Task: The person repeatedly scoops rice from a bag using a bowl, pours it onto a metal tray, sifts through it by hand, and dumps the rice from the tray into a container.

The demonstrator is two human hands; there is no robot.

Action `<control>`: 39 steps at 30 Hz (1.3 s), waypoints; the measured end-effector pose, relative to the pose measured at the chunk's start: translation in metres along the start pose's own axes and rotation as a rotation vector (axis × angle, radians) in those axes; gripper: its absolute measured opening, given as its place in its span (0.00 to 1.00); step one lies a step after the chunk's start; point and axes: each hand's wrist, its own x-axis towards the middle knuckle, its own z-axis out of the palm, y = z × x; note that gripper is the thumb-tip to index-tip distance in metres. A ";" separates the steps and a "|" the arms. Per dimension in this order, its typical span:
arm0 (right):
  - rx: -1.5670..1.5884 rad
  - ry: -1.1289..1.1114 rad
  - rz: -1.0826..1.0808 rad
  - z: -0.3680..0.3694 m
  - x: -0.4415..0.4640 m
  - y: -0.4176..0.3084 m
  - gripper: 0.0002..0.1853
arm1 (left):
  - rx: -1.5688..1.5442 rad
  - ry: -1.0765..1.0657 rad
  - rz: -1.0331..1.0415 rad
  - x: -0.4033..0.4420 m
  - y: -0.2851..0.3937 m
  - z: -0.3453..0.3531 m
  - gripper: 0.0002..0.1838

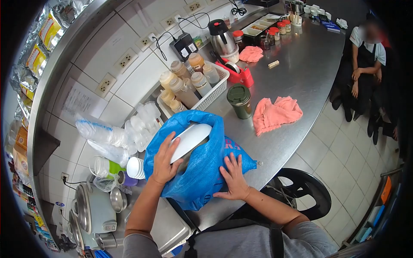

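Observation:
A blue woven plastic bag (pixel 198 180) stands on the steel counter with its mouth open toward me. A smooth white dish (pixel 191 138), tilted, shows in the opening; its lower part is hidden in the bag. My left hand (pixel 164 159) is at the near left rim, fingers and thumb around the end of the dish. My right hand (pixel 234 178) lies with spread fingers against the bag's right side. Beyond the bag stand a dark green lidded tumbler (pixel 239 101) and a crumpled pink cloth (pixel 277 114).
A white basket (pixel 214 93) of sauce bottles, a red tape dispenser (pixel 241 76) and a steel jug (pixel 221 38) line the wall side. Left are stacked plastic cups (pixel 103 132) and a rice cooker (pixel 94 208). A black chair (pixel 316 189) stands right; a person (pixel 368 58) sits beyond.

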 end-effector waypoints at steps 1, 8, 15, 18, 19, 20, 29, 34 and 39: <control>0.004 -0.011 -0.022 0.003 -0.001 0.000 0.59 | 0.015 -0.027 0.026 0.000 -0.002 0.000 0.30; -0.003 0.069 0.018 0.027 0.004 -0.013 0.58 | -0.194 0.096 -0.286 0.001 -0.032 0.017 0.23; -0.043 0.051 -0.001 0.027 0.002 -0.011 0.56 | -0.420 0.212 -0.612 -0.030 -0.023 0.019 0.21; -0.024 0.066 0.000 0.029 0.001 -0.009 0.55 | -0.623 0.268 -0.821 -0.046 -0.024 0.014 0.23; -0.020 0.075 -0.001 0.029 0.002 -0.009 0.55 | -0.703 0.310 -0.900 -0.047 -0.023 0.015 0.25; -0.012 0.080 0.000 0.030 0.002 -0.010 0.54 | -0.684 0.307 -0.930 -0.045 -0.023 0.018 0.25; -0.084 0.037 -0.025 0.029 0.006 -0.007 0.56 | -1.156 0.470 -1.277 -0.061 -0.041 0.013 0.32; -0.079 0.035 -0.027 0.031 0.004 -0.006 0.56 | -1.168 0.558 -1.318 -0.056 -0.040 -0.004 0.35; -0.059 0.049 -0.011 0.033 0.004 -0.007 0.57 | -1.139 0.674 -1.332 -0.055 -0.035 -0.027 0.36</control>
